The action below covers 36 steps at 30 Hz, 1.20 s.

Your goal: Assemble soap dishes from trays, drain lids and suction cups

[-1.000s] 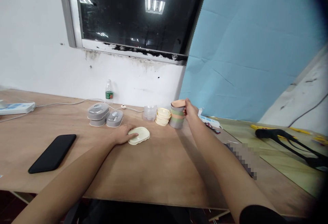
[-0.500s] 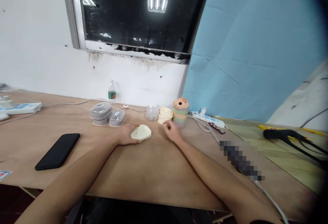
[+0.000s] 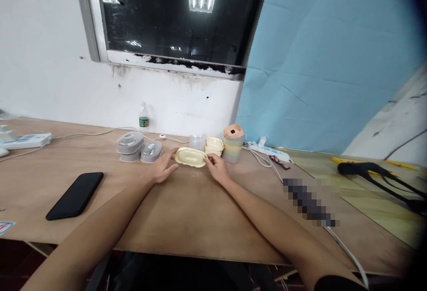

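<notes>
Both my hands hold a cream oval lid (image 3: 190, 156) a little above the wooden table (image 3: 187, 211). My left hand (image 3: 162, 169) grips its left end and my right hand (image 3: 216, 167) pinches its right end. Just behind the lid sit a stack of cream lids (image 3: 214, 145), a clear plastic container (image 3: 197, 141) and a stack of coloured cups (image 3: 233, 143) with an orange one on top.
Two grey lidded boxes (image 3: 138, 148) and a small bottle (image 3: 143, 117) stand at the back left. A black phone (image 3: 75, 194) lies at the left. A power strip (image 3: 268, 152) with cables runs to the right, near a black tool (image 3: 376, 176).
My right hand left the cup stack and came down to the cream lid. Both hands lifted the lid off the table and carried it back toward the stacks.
</notes>
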Each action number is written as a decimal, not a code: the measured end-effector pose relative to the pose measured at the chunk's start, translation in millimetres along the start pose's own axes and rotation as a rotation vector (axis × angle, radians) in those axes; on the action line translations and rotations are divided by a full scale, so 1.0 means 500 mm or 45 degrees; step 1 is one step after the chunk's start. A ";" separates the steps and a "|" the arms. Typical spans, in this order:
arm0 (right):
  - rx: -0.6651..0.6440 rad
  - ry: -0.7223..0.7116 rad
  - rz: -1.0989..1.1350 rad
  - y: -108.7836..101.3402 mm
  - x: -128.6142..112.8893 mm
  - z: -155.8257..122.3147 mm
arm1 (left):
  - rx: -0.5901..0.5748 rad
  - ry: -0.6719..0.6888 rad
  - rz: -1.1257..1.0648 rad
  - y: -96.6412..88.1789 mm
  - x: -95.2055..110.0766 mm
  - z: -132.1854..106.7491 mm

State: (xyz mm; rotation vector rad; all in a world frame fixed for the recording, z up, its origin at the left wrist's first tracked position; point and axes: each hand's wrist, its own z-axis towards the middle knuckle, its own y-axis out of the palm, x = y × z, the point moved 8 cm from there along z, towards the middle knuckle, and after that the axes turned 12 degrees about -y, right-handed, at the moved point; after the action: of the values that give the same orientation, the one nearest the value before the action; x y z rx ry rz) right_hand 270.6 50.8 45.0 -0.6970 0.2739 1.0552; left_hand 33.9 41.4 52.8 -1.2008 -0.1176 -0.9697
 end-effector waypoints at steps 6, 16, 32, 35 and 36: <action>0.608 0.465 0.501 -0.045 0.093 -0.015 | 0.353 -0.264 0.379 -0.045 -0.053 0.013; 0.610 0.669 0.769 -0.035 0.137 -0.021 | 0.370 -0.591 0.737 -0.051 -0.121 0.008; 0.222 -0.006 -0.251 -0.058 0.051 0.007 | 0.243 -0.237 0.583 -0.032 -0.038 0.019; 0.138 -0.029 -0.326 -0.047 0.044 0.007 | 0.173 -0.144 0.588 -0.014 -0.023 0.016; 0.111 -0.015 -0.347 -0.044 0.047 0.008 | 0.145 -0.143 0.600 -0.007 -0.025 0.014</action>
State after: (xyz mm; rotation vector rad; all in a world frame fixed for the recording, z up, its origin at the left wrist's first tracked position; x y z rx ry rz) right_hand 300.8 63.3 44.5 -0.6294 0.2064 0.7827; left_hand 26.6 54.3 51.5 -1.1103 0.0228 -0.4777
